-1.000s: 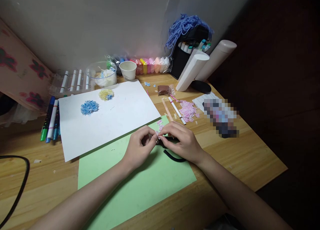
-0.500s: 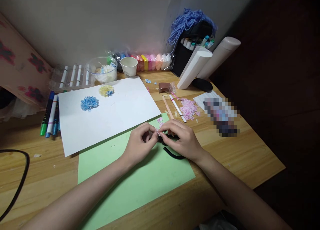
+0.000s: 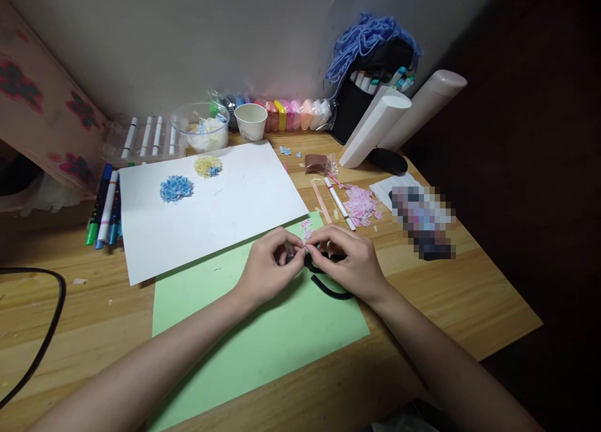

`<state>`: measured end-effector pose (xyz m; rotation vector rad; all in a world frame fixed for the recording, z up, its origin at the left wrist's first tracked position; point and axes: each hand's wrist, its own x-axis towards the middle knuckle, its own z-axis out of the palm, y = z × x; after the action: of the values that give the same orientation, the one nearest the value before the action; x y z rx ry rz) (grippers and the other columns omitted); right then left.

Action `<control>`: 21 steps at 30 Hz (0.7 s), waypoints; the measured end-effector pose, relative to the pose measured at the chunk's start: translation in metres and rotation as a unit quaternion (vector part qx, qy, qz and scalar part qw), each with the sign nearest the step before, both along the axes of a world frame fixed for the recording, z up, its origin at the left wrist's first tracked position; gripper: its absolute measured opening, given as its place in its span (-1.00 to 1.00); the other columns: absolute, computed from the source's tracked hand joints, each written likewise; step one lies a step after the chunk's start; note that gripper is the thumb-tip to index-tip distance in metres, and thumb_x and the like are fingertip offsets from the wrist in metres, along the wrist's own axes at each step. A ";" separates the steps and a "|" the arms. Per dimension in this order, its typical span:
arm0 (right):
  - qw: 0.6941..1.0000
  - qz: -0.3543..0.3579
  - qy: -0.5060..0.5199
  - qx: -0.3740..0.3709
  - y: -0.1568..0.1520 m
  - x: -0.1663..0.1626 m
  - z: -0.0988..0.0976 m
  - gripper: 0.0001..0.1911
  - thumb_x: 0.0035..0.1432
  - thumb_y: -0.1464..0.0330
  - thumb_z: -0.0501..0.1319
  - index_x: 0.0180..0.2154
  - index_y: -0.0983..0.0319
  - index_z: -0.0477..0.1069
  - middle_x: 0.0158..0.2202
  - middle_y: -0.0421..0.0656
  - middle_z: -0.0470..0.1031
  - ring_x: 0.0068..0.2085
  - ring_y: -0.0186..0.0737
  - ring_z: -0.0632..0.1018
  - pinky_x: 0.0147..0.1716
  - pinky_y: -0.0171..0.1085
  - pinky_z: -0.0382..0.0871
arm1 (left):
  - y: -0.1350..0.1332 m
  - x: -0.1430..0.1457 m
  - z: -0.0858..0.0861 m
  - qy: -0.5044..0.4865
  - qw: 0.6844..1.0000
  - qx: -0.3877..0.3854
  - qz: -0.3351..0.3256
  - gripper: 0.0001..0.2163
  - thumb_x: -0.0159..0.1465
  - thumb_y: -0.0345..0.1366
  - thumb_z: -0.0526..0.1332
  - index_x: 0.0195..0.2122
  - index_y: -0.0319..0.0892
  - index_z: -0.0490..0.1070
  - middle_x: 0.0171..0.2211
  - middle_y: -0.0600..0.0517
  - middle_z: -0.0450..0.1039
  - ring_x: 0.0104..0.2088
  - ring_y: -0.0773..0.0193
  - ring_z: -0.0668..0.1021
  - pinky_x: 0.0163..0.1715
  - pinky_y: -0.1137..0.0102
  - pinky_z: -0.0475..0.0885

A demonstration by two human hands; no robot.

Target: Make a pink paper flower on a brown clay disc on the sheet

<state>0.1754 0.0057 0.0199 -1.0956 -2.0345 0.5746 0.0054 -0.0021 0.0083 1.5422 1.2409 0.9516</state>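
Pinching a tiny pale scrap (image 3: 305,245), the left fingers (image 3: 293,267) and right fingers (image 3: 331,233) meet above smooth green paper (image 3: 235,350); flaky pink shreds (image 3: 360,205) heap on the grained tabletop (image 3: 436,300).

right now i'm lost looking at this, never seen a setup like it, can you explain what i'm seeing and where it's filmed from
There is no machine here, just a person's bare left hand and right hand. The one view comes from a camera worn on the head, looking forward and down. On the wooden table lies a green sheet, partly covered by a white sheet bearing a blue clump and a yellow clump. Beyond the right hand are a slim marker and a pile of pink shreds. Both hands pinch a small pale scrap, too tiny to make out clearly.
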 end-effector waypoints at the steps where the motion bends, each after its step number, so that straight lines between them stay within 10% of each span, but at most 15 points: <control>1: 1.000 0.000 -0.001 0.000 0.000 0.000 0.000 -0.95 0.13 0.46 0.21 -0.34 0.20 0.42 -0.38 -0.16 0.51 -0.37 -0.29 0.51 -0.48 -0.34 0.36 | 0.000 0.000 0.000 0.000 1.000 0.002 0.001 -0.92 0.16 -0.31 0.21 -0.40 -0.21 0.44 -0.53 0.12 0.31 -0.57 0.43 0.28 -0.57 0.50 0.17; 21: 1.000 0.016 0.003 0.026 0.002 0.001 0.002 -0.92 0.13 0.47 0.22 -0.30 0.22 0.46 -0.35 -0.13 0.55 -0.35 -0.30 0.52 -0.41 -0.33 0.43 | 0.001 -0.001 -0.003 -0.018 1.000 -0.005 -0.006 -0.82 0.24 -0.22 0.18 -0.38 -0.22 0.46 -0.53 0.10 0.33 -0.56 0.43 0.26 -0.56 0.49 0.16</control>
<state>0.1765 0.0077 0.0222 -1.0317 -2.0542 0.5369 0.0039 -0.0015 0.0055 1.5161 1.2087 0.9603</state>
